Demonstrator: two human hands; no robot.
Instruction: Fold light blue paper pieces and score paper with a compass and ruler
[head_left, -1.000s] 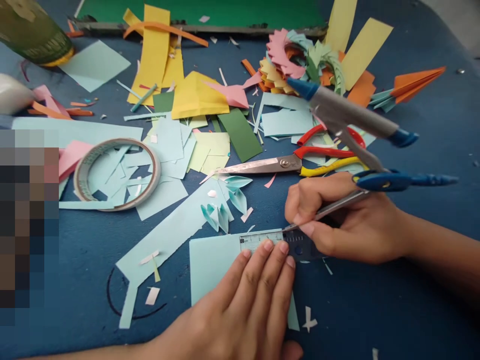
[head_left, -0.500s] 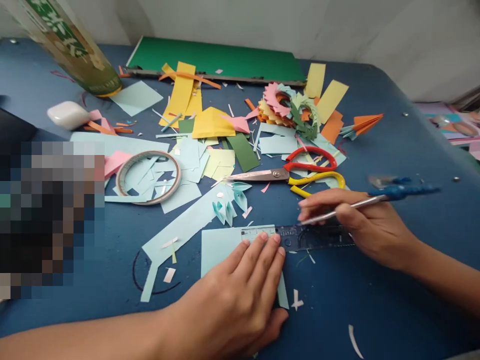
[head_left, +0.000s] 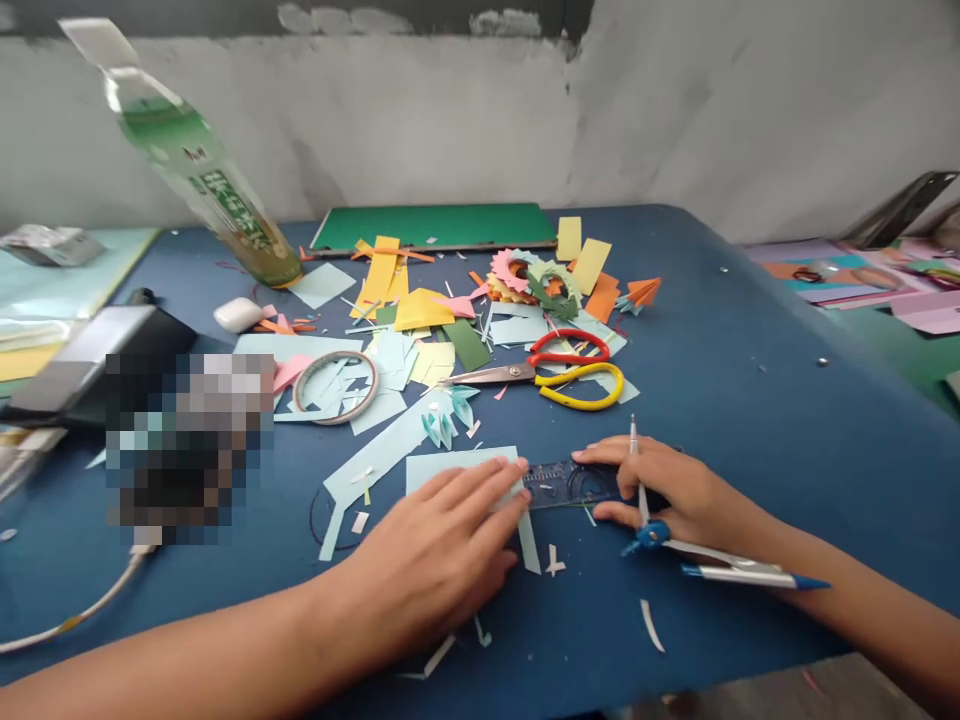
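Note:
My left hand point(head_left: 450, 545) lies flat with fingers stretched over a light-blue paper sheet point(head_left: 431, 468). Its fingertips touch the left part of a clear ruler point(head_left: 551, 484), which lies across the sheet's right edge. At the ruler's right end is my right hand point(head_left: 679, 495), its index finger and thumb on either side. The same hand holds a drawing compass point(head_left: 654, 534) with a blue joint; one metal leg points up between the fingers, while the other, with a blue-and-silver pen, sticks out right under the wrist. Scissors point(head_left: 517, 374) with red and yellow handles lie beyond the hands.
Paper scraps and a tape roll point(head_left: 298, 388) lie beyond my left hand. Folded paper rings point(head_left: 553, 290) and a green board point(head_left: 442, 228) are farther back. A tilted drink bottle point(head_left: 232, 215) stands at back left, near a white eraser-like lump point(head_left: 238, 315). A cable point(head_left: 97, 600) runs at left.
The view has tilted up and widened. My right hand has turned the compass from pointing at the ruler to tucked in the palm, and its fingers have come down on the ruler's end.

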